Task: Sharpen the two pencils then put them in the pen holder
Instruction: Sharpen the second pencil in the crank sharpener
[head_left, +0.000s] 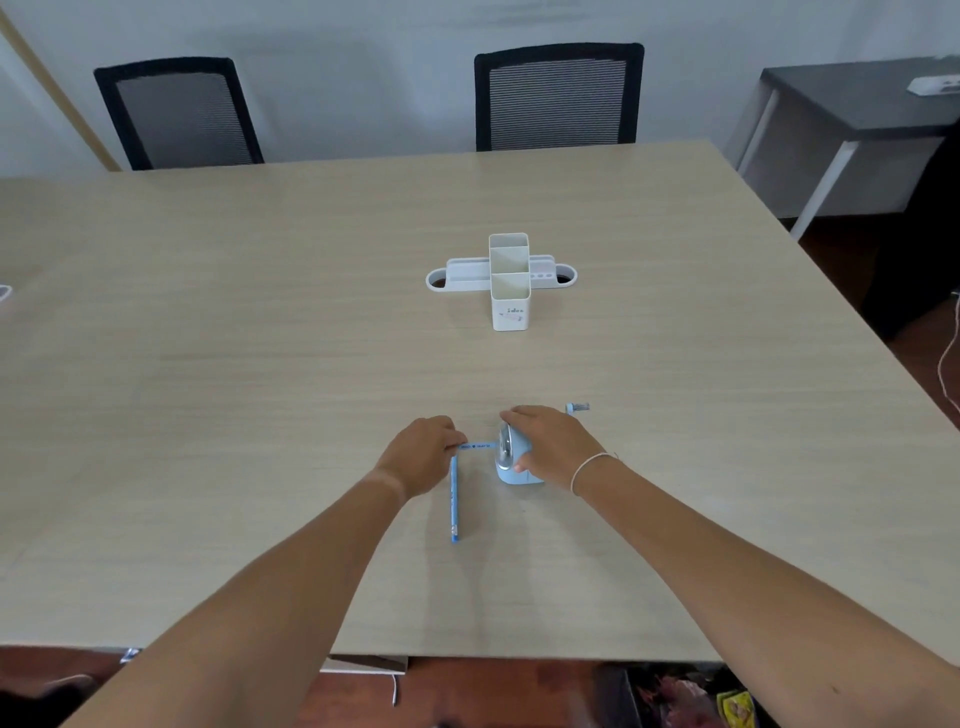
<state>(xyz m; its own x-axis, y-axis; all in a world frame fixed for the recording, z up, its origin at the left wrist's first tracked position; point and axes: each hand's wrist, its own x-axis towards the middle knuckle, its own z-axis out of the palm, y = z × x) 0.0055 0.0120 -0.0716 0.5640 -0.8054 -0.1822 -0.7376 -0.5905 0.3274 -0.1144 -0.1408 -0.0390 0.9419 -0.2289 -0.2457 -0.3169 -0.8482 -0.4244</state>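
Head-height view down over table (260, 312)

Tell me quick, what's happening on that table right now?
Left hand grips pencil fed into sharpener. Right hand steadies sharpener. Second pencil lies on table. Pen holder empty, path clear.

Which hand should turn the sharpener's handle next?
Probably the right hand. It already rests on the sharpener, and the handle sticks out just past it. The left hand is busy holding a pencil into the sharpener.
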